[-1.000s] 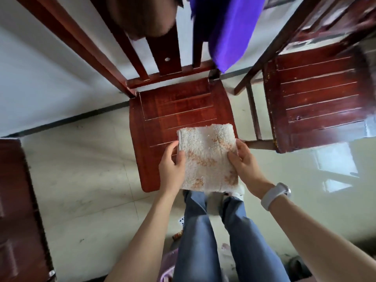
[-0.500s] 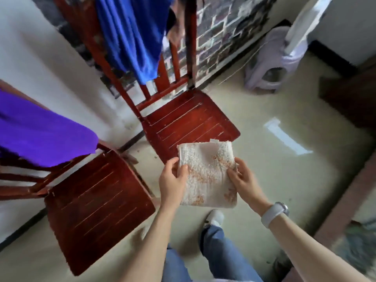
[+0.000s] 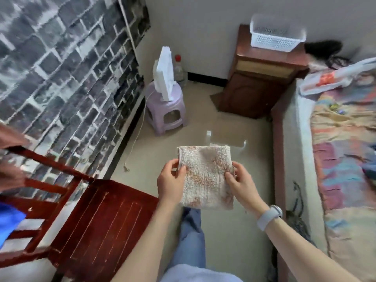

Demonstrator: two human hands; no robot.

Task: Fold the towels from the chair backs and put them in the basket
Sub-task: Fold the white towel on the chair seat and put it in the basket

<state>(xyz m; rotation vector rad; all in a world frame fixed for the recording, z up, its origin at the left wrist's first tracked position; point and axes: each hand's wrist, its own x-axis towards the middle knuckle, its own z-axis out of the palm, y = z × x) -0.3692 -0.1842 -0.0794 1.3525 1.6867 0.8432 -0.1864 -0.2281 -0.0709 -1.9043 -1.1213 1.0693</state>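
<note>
Towel (image 3: 205,178) — now chair-clear, upright, long axis vertical

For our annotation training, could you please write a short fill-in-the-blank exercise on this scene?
1. The folded towel is held by ____ hands.
2. The white basket stands on the wooden ____.
3. The watch sits on the ____ wrist.
4. The stool under the white foam is pale ____.

Missing words: both; cabinet; right; purple
</note>
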